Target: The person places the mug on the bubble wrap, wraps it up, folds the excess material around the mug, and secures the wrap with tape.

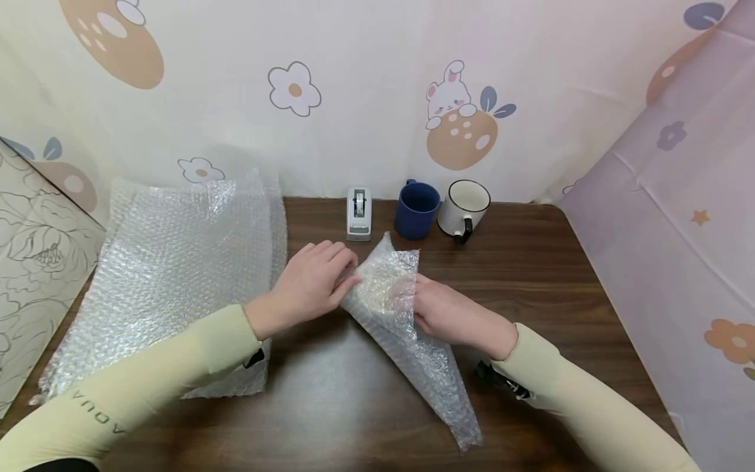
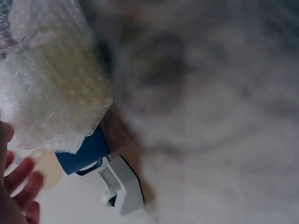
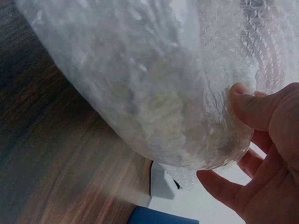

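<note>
A bundle of bubble wrap lies over the wooden table between both hands, with a pale yellowish item showing blurred through its layers. A long tail of the wrap runs down to the right toward the table's front. My right hand grips the bundle's right side; in the right wrist view its thumb presses on the wrap while fingers reach round the edge. At the bundle's left side is my left hand, thumb tip right at the wrap. Its fingers look loosely spread in the left wrist view.
Large bubble wrap sheets cover the table's left side. Along the back stand a white tape dispenser, a blue mug and a white mug with a black handle. Patterned curtains border the table's back and right.
</note>
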The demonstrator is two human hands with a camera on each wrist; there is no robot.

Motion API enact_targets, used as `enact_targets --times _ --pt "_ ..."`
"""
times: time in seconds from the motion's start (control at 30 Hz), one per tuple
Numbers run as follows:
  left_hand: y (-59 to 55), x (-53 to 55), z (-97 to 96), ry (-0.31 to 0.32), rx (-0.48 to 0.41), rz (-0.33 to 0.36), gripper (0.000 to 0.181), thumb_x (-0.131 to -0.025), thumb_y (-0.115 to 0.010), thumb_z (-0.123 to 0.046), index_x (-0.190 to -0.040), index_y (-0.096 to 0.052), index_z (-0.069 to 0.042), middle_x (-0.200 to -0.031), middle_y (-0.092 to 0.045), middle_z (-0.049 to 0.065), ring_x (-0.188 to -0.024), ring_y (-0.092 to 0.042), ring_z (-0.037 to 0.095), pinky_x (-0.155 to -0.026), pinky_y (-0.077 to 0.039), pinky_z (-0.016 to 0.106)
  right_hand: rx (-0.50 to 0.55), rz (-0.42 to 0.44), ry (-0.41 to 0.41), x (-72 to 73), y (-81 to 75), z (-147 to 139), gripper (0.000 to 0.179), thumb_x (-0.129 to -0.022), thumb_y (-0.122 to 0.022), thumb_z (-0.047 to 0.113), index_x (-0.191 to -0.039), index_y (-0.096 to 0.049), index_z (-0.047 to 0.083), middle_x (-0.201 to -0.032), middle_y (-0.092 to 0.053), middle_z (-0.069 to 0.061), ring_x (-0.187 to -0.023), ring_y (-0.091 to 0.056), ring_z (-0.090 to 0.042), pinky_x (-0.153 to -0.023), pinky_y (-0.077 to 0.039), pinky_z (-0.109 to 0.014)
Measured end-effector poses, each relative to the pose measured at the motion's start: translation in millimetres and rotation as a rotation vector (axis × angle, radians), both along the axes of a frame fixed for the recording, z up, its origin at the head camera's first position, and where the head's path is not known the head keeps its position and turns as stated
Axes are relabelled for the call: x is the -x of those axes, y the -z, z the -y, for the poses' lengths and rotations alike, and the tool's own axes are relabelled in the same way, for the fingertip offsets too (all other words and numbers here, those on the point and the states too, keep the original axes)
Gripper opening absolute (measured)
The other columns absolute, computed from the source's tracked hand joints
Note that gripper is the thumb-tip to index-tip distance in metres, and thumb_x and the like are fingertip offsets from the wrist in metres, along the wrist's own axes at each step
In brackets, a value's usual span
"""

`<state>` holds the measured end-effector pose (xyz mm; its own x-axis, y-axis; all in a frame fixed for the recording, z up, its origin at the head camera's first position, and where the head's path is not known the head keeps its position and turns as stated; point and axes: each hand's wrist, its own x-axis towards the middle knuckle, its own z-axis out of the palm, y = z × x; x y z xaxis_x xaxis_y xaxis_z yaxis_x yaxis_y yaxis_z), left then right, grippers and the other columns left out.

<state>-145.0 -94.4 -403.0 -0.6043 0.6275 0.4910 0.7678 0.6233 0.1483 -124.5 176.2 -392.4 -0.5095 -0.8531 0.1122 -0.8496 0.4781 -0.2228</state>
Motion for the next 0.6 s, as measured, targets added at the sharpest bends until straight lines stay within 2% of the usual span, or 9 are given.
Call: enact_targets --times 0.1,0.17,0.23,0.3,0.37,0.5,0.6 --pt "-0.4 2.0 -2.4 0.120 -0.012 -0.128 0.016 -0.089 -0.072 -0.015 -0.103 -0.066 -0.009 -0.103 -0.064 0.004 -0.092 -0.058 0.022 -0.071 -0.049 0.036 0.013 0.013 0.003 0.1 1.4 1 0.020 -0.088 -0.062 -0.004 -0.098 -0.071 0.012 -0.106 -0.063 -0.001 -0.109 -0.054 -0.021 -0.095 -0.046 -0.037" --pt "-0.3 3.4 -3.5 0.234 0.020 -0.211 0.020 -0.087 -0.072 -0.005 -0.105 -0.069 -0.010 -0.111 -0.066 0.004 -0.101 -0.060 0.023 -0.075 -0.051 0.036 0.024 0.020 0.005 0.2 2.8 0 0.022 -0.088 -0.063 -0.004 -0.101 -0.072 0.010 -0.110 -0.064 -0.002 -0.112 -0.054 -0.022 -0.095 -0.047 -0.038" --pt "-0.2 4.5 -4.1 0.323 0.066 -0.252 0.027 -0.084 -0.071 0.003 -0.108 -0.071 -0.010 -0.116 -0.068 0.004 -0.109 -0.061 0.023 -0.080 -0.051 0.035 0.036 0.028 0.007 0.7 5.1 -1 0.022 -0.089 -0.063 -0.002 -0.105 -0.072 0.010 -0.113 -0.065 -0.002 -0.115 -0.053 -0.022 -0.097 -0.047 -0.038" --pt "0.0 4.9 -3.7 0.371 0.122 -0.241 0.030 -0.085 -0.069 0.004 -0.112 -0.072 -0.010 -0.120 -0.069 0.003 -0.116 -0.060 0.021 -0.087 -0.050 0.035 0.055 0.020 0.011 0.8 7.8 -2 0.025 -0.089 -0.064 -0.002 -0.111 -0.071 0.009 -0.117 -0.066 -0.003 -0.119 -0.053 -0.023 -0.101 -0.045 -0.040" --pt "-0.4 4.7 -2.3 0.378 0.170 -0.196 0.029 -0.088 -0.066 -0.002 -0.116 -0.072 -0.009 -0.124 -0.068 0.003 -0.121 -0.058 0.020 -0.091 -0.048 0.035 0.090 -0.005 -0.001 0.3 10.1 -4 0.027 -0.090 -0.065 -0.001 -0.115 -0.070 0.008 -0.120 -0.066 -0.004 -0.120 -0.054 -0.023 -0.104 -0.043 -0.041" --pt "-1.7 3.0 2.6 0.368 0.235 -0.087 0.039 -0.088 -0.057 -0.014 -0.125 -0.069 -0.008 -0.133 -0.064 0.003 -0.128 -0.053 0.019 -0.097 -0.044 0.039 0.233 -0.116 0.015 -3.1 12.9 -7 0.025 -0.081 -0.075 0.001 -0.105 -0.070 0.006 -0.113 -0.067 -0.007 -0.115 -0.058 -0.026 -0.101 -0.045 -0.044" --pt "-1.6 1.8 4.8 0.371 0.245 -0.032 0.043 -0.089 -0.054 -0.017 -0.129 -0.067 -0.008 -0.136 -0.061 0.003 -0.132 -0.050 0.019 -0.099 -0.043 0.040 0.335 -0.180 0.083 -6.8 12.9 -10 0.033 -0.071 -0.085 0.000 -0.096 -0.064 0.005 -0.109 -0.063 -0.008 -0.109 -0.057 -0.027 -0.093 -0.049 -0.042"
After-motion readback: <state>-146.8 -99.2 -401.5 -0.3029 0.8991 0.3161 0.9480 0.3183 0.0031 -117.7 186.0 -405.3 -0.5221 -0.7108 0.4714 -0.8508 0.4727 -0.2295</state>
